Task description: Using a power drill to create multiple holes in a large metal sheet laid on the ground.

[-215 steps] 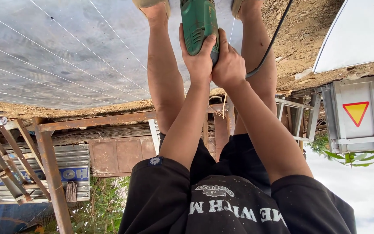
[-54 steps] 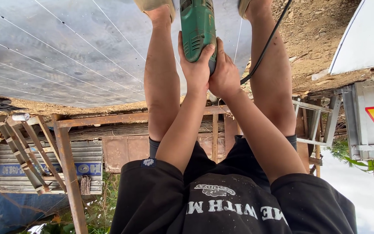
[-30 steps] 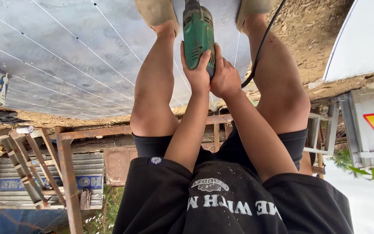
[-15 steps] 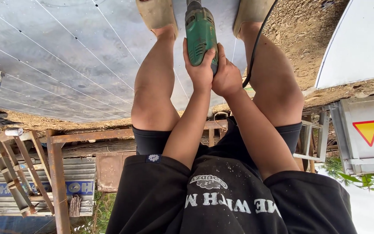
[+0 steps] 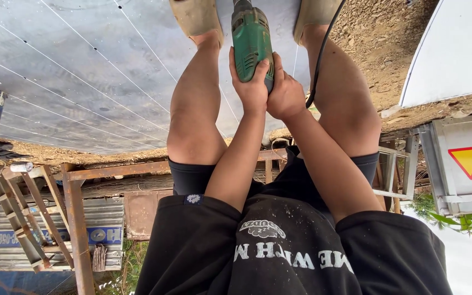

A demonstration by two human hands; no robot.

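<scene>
A green drill (image 5: 252, 41) is gripped by both hands, left (image 5: 251, 87) and right (image 5: 286, 97), fingers clenched round its body, and is pressed on a grey sheet (image 5: 83, 71) between the feet. A slipped bit could be driven toward a foot (image 5: 196, 19); the cord (image 5: 319, 60) could be snagged by the leg.

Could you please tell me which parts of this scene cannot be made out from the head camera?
- Tip of the green power tool: cut off by the top edge.
- Its grip: covered by the left hand and right hand.
- Both sandals: cropped at the top edge.
- Black cord: its far end leaves the frame.
</scene>
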